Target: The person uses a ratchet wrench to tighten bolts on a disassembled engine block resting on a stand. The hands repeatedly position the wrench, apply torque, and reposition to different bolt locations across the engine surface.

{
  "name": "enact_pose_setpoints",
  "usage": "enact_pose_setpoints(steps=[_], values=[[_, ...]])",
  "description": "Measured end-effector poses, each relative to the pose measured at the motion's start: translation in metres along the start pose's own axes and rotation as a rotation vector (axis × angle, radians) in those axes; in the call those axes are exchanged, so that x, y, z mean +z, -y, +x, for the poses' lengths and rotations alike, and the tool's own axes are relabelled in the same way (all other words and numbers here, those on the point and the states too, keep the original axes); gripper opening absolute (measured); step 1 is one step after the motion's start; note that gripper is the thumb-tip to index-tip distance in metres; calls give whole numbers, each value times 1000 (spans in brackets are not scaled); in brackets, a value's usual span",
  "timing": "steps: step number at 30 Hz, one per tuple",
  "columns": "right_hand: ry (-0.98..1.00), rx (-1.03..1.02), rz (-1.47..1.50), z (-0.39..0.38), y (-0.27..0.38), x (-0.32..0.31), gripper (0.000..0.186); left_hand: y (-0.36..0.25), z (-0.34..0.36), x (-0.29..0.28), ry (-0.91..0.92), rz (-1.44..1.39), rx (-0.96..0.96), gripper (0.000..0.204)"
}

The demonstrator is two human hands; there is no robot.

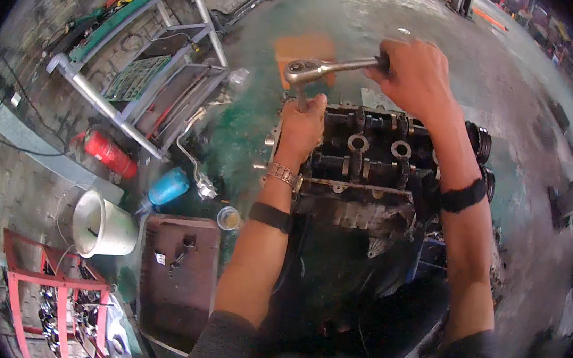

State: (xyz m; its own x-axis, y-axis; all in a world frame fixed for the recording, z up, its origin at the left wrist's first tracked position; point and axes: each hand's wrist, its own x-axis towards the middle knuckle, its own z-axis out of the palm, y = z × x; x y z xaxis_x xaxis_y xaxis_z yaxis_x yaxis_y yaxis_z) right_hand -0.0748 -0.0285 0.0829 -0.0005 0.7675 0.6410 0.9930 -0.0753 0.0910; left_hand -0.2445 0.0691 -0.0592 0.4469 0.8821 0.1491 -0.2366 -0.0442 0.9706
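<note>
A ratchet wrench is held level above the far left end of an engine cylinder head. My right hand is closed around the dark end of its handle. Below the ratchet's round head, my left hand is closed around the extension bar, which points down toward the cylinder head. Its lower end is hidden by my left hand. Dark camshafts and round bearing caps show along the top of the cylinder head.
To the left stand a tool trolley, a red fire extinguisher, a blue container, a white bucket and a red rack. Nearer lies a brown tray with small parts, beside a small cup. An orange-brown box sits beyond.
</note>
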Motion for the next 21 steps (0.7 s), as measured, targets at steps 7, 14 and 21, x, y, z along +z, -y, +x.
enact_pose_setpoints(steps=[7, 14, 21], values=[[33, 24, 16, -15, 5, -22, 30, -5, -6, 7, -203, 363, 211, 38], [139, 26, -95, -9, 3, -17, 26, -28, -18, 33, -633, 471, 389, 37], [215, 28, -79, -3, -3, -5, 21, -35, -22, 41, -509, 303, 394, 37]])
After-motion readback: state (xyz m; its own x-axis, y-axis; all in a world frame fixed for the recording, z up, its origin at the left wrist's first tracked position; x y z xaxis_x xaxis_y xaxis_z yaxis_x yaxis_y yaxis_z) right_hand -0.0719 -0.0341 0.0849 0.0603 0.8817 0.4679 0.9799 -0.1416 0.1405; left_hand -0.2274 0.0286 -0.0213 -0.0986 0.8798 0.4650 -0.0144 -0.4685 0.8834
